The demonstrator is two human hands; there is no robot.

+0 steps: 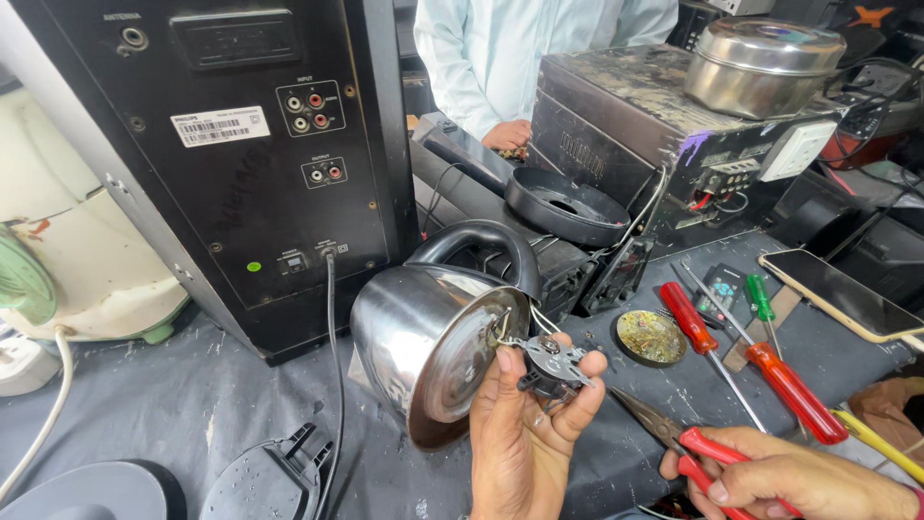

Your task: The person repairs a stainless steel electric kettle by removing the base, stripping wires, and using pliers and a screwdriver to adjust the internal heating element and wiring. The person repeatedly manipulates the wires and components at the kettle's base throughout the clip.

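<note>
A steel electric kettle [423,337] lies on its side with its open base facing me and its black handle up. My left hand [525,433] holds a small black and metal connector part [551,364] that wires tie to the kettle's base. My right hand [789,477], at the lower right, grips red-handled pliers [674,433] whose tips point toward that part.
A black speaker cabinet [250,154] stands behind the kettle. Red and green screwdrivers [741,351], a round tin [651,337] and a phone [842,294] lie to the right. A kettle base plate [563,204], a steel pot [760,63] on a metal box, and another person's hand [508,135] are at the back.
</note>
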